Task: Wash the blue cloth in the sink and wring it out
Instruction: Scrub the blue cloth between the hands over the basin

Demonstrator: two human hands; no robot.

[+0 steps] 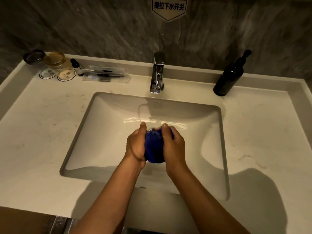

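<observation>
The blue cloth (154,146) is bunched into a ball over the middle of the white sink (104,119), just in front of the drain. My left hand (135,144) grips its left side, thumb pointing away from me. My right hand (173,143) grips its right side, fingers curled over the top. Most of the cloth is hidden between my palms. The chrome faucet (157,73) stands behind the basin; no water stream shows from it.
A dark pump bottle (230,76) stands on the counter at the back right. At the back left are two glass jars (50,65), a small dropper bottle (78,67) and a clear tray of toiletries (106,75). The marble wall carries a sign (168,8).
</observation>
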